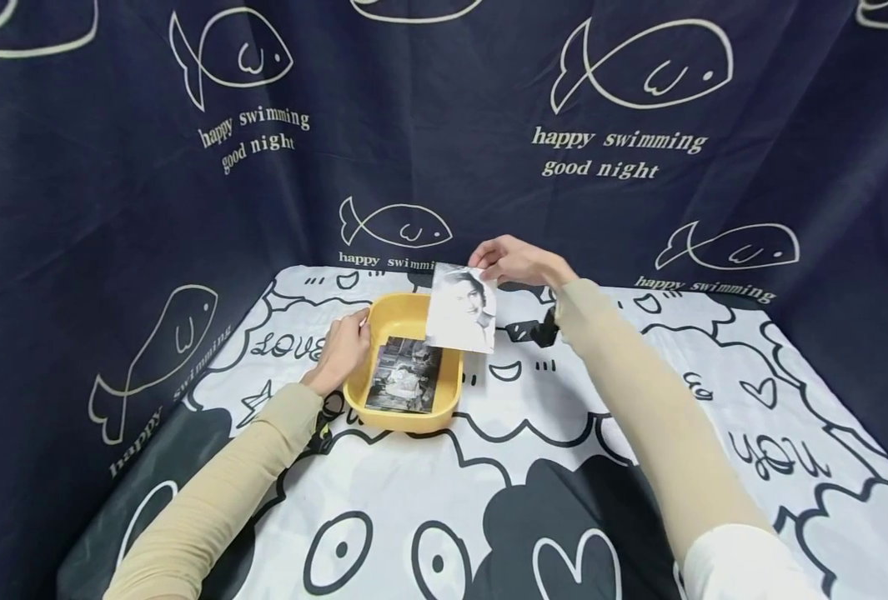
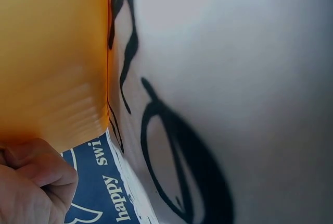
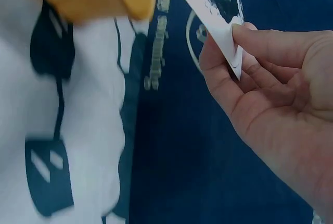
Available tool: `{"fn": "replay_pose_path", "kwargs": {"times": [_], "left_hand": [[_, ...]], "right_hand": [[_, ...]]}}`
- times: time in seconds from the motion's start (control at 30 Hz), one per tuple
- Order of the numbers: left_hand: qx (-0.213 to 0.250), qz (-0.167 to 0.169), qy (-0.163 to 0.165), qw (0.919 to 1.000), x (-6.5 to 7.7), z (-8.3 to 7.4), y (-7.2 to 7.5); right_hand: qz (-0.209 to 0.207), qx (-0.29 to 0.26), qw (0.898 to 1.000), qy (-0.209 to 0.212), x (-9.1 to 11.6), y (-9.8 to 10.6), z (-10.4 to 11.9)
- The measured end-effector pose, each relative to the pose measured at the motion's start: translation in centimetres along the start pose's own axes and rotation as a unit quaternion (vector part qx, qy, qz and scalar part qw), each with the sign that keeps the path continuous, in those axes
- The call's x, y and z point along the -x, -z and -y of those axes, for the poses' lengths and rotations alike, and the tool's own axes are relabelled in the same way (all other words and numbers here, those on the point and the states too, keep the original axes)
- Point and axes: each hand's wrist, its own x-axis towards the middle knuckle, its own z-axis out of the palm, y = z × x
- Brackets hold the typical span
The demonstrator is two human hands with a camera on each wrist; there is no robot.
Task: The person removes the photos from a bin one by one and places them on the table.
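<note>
A yellow plastic tub sits on the patterned cloth, and my left hand grips its left rim. In the left wrist view, curled fingers lie against the tub's outer wall. Inside the tub lies a dark black-and-white photo print. My right hand pinches a lighter black-and-white portrait photo by its upper right corner. That photo is raised over the tub's right side and covers part of the rim. The right wrist view shows the thumb and fingers on the photo's corner.
Beneath the tub spreads a white cloth with black cartoon drawings. A dark blue curtain printed with fish outlines and lettering hangs behind the surface and along both sides. Dark devices are worn at the wrists.
</note>
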Motion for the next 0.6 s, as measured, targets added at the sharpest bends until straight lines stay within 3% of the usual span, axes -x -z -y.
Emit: {"fn": "replay_pose_path", "kwargs": {"times": [0.3, 0.4, 0.6], "left_hand": [[0.007, 0.003, 0.001, 1.0, 0.2, -0.2, 0.4], [0.007, 0.007, 0.0, 1.0, 0.2, -0.1, 0.4], [0.016, 0.011, 0.002, 0.9998, 0.2, -0.1, 0.2]], "right_hand": [[-0.045, -0.012, 0.998, -0.05, 3.5, 4.2, -4.8], [-0.061, -0.021, 0.996, -0.064, 4.0, 4.7, -6.3], [-0.098, 0.023, 0.992, -0.079, 4.1, 4.3, -8.8]]}}
